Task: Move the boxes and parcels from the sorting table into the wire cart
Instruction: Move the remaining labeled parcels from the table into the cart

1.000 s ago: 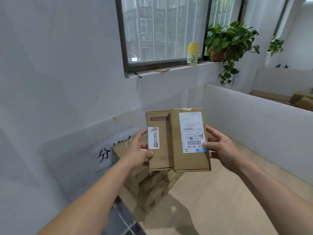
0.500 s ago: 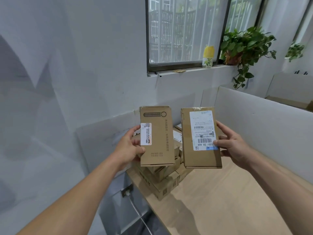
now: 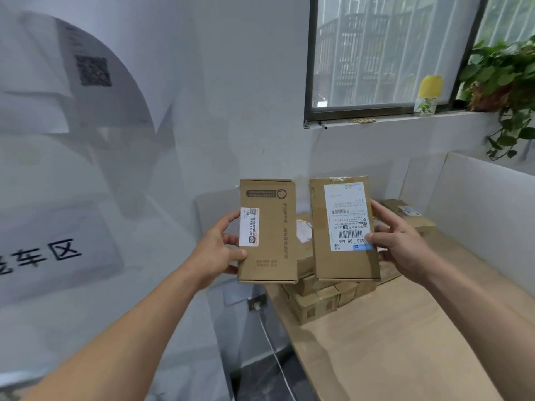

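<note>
Two raised hands, left hand [image 3: 215, 253] and right hand [image 3: 401, 241], each grip a box.

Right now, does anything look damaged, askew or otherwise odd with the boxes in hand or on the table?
Little stands out. The right-hand box has a crumpled, taped top edge, and its label reads upside down. The left-hand box looks intact. The remaining boxes on the table are piled unevenly.
</note>
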